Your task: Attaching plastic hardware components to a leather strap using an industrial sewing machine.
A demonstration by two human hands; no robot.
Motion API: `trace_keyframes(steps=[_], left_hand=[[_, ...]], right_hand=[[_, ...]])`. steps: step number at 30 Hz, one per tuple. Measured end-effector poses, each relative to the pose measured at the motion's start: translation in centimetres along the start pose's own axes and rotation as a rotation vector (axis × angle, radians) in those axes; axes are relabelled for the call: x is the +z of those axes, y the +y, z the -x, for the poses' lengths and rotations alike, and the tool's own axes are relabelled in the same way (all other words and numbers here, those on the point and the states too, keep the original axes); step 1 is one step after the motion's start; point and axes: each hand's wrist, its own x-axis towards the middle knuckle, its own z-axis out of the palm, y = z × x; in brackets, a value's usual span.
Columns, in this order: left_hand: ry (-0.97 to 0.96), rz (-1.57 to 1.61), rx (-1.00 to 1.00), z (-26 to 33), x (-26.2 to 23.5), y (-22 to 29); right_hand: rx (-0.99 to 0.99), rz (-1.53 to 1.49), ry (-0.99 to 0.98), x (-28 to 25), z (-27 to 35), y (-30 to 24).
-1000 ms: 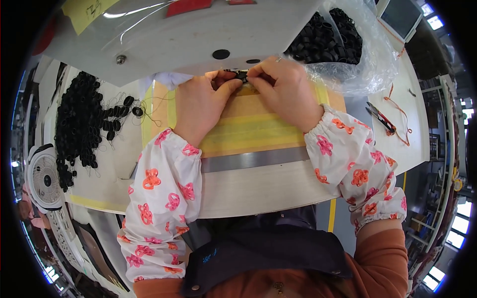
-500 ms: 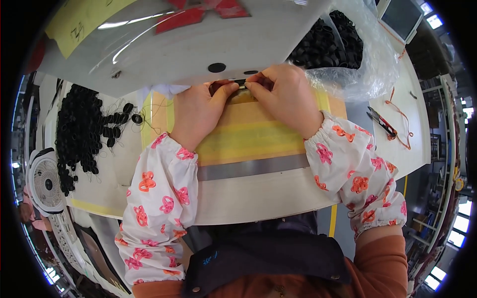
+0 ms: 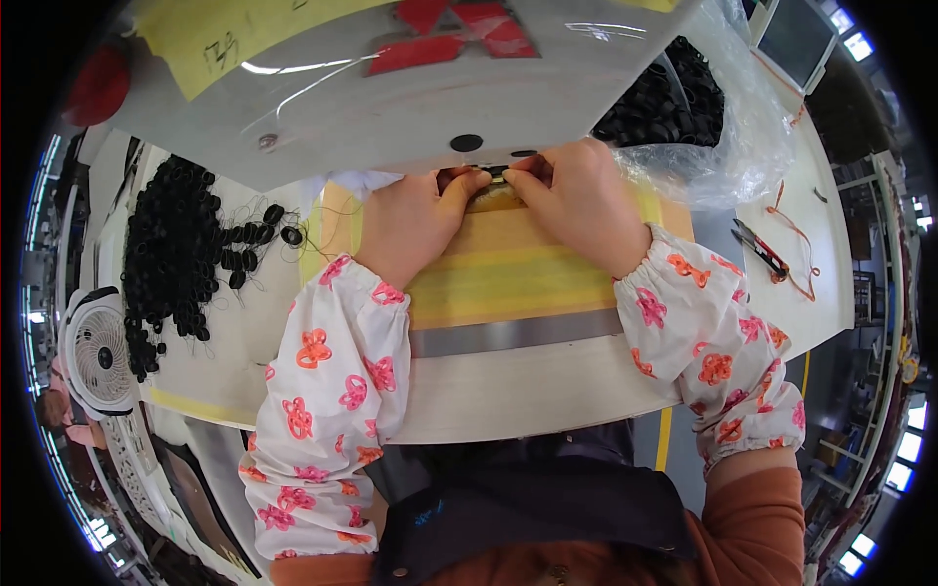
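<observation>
Under the front edge of a grey sewing machine head (image 3: 322,127), my two hands meet close together. My left hand (image 3: 415,215) is closed in a pinch, thumb and forefinger on the left end of a small black piece (image 3: 496,174). From the other side, my right hand (image 3: 583,205) pinches the same piece's right end. Most of the piece is hidden by fingertips and machine, so its exact kind cannot be made out. Beneath my hands lies a work surface covered with yellow tape (image 3: 518,278).
To the left, a heap of black loops (image 3: 171,249) trails threads. At the back right is a clear plastic bag (image 3: 757,146) of black loops (image 3: 669,103). Thread snips (image 3: 760,249) and an orange cord (image 3: 811,264) lie right; a white fan (image 3: 98,356) stands far left.
The whole view has shifted slightly, with the scene appearing further right and a little lower. Both hands keep their pinch at the same spot under the machine.
</observation>
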Motion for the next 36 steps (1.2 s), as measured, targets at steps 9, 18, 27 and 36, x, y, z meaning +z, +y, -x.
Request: trace_keyframes(steps=[9, 18, 27, 36], left_hand=[[-0.048, 0.041, -0.133, -0.1, -0.4, 0.2], [-0.014, 0.079, -0.155, 0.1, -0.3, 0.1], [-0.029, 0.033, -0.066, -0.2, -0.5, 0.0], [0.181, -0.168, 0.187, 3.0, 0.2, 0.5]], right_hand=[[0.006, 0.022, -0.011, 0.1, -0.4, -0.7], [-0.002, 0.082, 0.018, 0.4, 0.0, -0.3], [-0.023, -0.035, 0.043, 0.0, 0.0, 0.1], [0.117, -0.018, 0.044, 0.1, 1.0, -0.4]])
